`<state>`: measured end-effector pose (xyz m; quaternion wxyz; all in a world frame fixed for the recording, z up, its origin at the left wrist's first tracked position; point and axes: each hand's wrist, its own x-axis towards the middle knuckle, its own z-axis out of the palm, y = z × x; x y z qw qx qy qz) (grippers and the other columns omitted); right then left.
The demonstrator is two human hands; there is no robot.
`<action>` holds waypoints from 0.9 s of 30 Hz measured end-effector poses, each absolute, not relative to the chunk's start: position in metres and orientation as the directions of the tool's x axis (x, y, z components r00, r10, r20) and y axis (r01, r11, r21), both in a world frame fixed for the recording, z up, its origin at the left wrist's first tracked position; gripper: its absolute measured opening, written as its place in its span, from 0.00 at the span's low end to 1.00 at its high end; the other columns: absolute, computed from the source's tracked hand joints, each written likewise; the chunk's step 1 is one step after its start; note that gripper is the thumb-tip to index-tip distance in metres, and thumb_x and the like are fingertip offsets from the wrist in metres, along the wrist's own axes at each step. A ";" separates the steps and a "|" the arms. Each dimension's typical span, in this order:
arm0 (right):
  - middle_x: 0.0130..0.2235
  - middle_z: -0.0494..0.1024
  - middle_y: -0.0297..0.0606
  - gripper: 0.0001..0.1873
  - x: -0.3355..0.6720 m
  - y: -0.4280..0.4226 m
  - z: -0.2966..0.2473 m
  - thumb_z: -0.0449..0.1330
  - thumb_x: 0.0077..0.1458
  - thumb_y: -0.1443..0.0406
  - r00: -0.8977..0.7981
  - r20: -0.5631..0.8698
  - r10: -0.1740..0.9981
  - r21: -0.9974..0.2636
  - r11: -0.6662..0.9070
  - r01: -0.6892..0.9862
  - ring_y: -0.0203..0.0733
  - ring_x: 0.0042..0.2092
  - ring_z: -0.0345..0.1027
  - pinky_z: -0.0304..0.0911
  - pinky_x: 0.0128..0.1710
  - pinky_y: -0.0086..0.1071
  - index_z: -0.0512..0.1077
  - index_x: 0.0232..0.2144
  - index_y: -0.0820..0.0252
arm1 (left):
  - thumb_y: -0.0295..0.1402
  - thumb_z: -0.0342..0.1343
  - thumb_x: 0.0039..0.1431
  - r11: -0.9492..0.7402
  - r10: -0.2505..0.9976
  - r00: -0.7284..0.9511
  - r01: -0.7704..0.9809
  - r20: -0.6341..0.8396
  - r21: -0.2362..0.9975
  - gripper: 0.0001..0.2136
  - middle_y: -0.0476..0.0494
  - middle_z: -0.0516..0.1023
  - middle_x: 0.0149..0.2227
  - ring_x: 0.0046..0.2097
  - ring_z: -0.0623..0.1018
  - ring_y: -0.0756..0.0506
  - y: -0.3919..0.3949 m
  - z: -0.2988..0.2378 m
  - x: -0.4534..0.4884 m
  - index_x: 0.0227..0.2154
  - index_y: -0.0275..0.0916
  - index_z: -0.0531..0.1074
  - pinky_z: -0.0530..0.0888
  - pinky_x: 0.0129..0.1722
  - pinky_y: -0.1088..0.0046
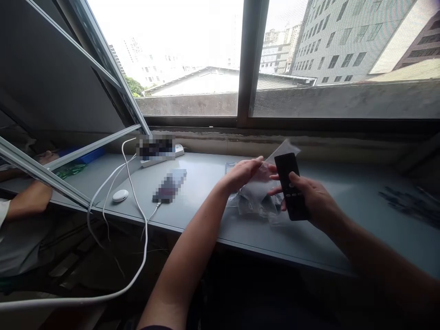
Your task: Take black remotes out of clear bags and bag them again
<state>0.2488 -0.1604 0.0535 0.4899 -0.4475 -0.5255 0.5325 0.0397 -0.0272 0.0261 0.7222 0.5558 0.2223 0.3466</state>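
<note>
My right hand [311,197] is closed round a slim black remote control [290,183], thumb on its buttons, its top end tilted up toward the window. My left hand [242,173] pinches the edge of a clear plastic bag [282,150] that stands up just behind and left of the remote. Both hands hover above a small pile of more clear plastic bags [254,201] lying on the grey sill table [206,183].
A phone [169,185] on a white cable [137,201] lies to the left, with a white oval puck [120,195] and a power strip [160,153] near it. Another person's arm [27,201] rests at the far left. Dark items [409,201] lie at the right.
</note>
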 end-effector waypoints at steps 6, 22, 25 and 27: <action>0.43 0.91 0.50 0.35 0.248 -0.161 0.054 0.69 0.67 0.37 -0.105 0.036 0.994 -0.999 0.033 -0.030 0.43 0.26 0.78 0.77 0.25 0.37 0.85 0.55 0.60 | 0.51 0.75 0.62 0.160 0.741 0.669 -0.261 0.059 0.952 0.23 0.33 0.90 0.48 0.47 0.88 0.41 -0.024 0.023 0.041 0.46 0.34 0.88 0.81 0.57 0.62; 0.44 0.90 0.51 0.31 0.251 -0.155 0.045 0.70 0.68 0.42 -0.043 -0.007 0.999 -0.991 -0.013 -0.135 0.46 0.27 0.80 0.78 0.23 0.38 0.85 0.58 0.59 | 0.30 0.74 0.63 0.135 0.893 0.449 -0.283 0.006 0.950 0.18 0.37 0.88 0.47 0.41 0.87 0.46 -0.027 0.026 0.044 0.53 0.34 0.81 0.83 0.57 0.59; 0.43 0.91 0.50 0.32 0.251 -0.157 0.044 0.70 0.68 0.41 -0.076 0.012 0.997 -0.993 0.003 -0.116 0.45 0.25 0.78 0.76 0.24 0.38 0.85 0.58 0.59 | 0.40 0.78 0.61 0.057 0.840 0.540 -0.160 0.039 0.986 0.24 0.35 0.88 0.49 0.44 0.86 0.44 -0.029 0.024 0.040 0.55 0.35 0.81 0.81 0.56 0.61; 0.43 0.91 0.50 0.33 0.250 -0.159 0.045 0.70 0.68 0.40 -0.089 0.026 0.996 -0.995 0.018 -0.096 0.44 0.25 0.78 0.75 0.25 0.38 0.85 0.58 0.60 | 0.44 0.77 0.60 -0.014 0.822 0.565 -0.106 0.072 0.994 0.25 0.35 0.87 0.51 0.47 0.86 0.43 -0.030 0.024 0.038 0.55 0.36 0.82 0.80 0.54 0.63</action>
